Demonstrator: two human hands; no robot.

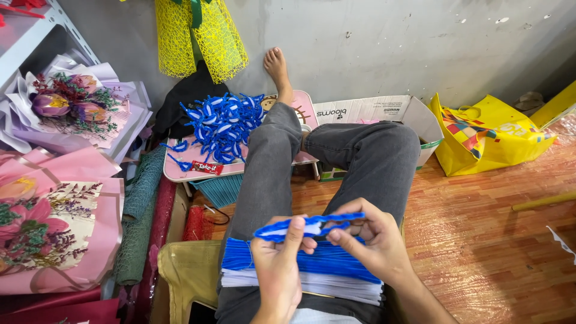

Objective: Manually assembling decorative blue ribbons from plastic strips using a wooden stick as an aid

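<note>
My left hand (278, 264) and my right hand (371, 239) together hold a twisted blue and white pipe cleaner piece (309, 226) above my lap. The left thumb and fingers pinch its left end, the right fingers pinch its right part. Under my hands a stack of straight blue and white pipe cleaners (309, 270) lies across my thighs. A heap of finished blue and white twisted pieces (222, 125) rests on a small pink table (186, 169) beyond my left knee.
Wrapped flower bouquets (57, 180) lie at the left. A yellow mesh wrap (201, 36) hangs on the grey wall. A cardboard box (390, 111) and a yellow bag (489, 135) stand at the right on the wooden floor. Mesh rolls (141, 222) lean beside the table.
</note>
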